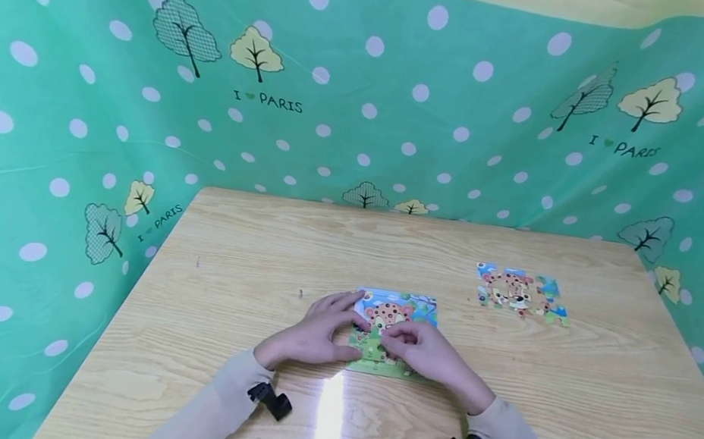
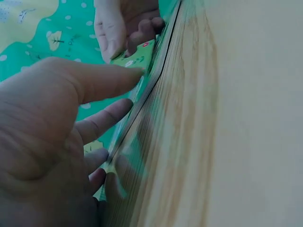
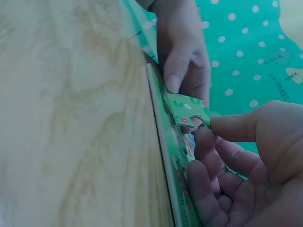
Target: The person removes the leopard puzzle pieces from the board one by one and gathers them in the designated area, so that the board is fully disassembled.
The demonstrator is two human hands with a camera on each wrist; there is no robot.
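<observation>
A jigsaw puzzle board [image 1: 380, 369] with a spotted cartoon animal lies near the middle of the table. My right hand [image 1: 424, 350] is over its right part, pinching a green puzzle piece [image 3: 187, 109] between thumb and fingers. Small flowers are printed on the piece, and in the right wrist view it is tilted above the board. At the board's left side, my left hand [image 1: 320, 331] rests with its fingers spread and its thumb near the lower edge. In the left wrist view the left thumb [image 2: 111, 79] overlaps the piece's lower edge. Both hands hide parts of the picture.
Behind and to the right on the wooden table [image 1: 253, 234] lie joined and loose puzzle pieces [image 1: 510, 290] with a similar spotted animal. A tiny dark bit [image 1: 301, 294] sits left of the board. Green polka-dot cloth [image 1: 338, 133] hangs around the table's back and sides.
</observation>
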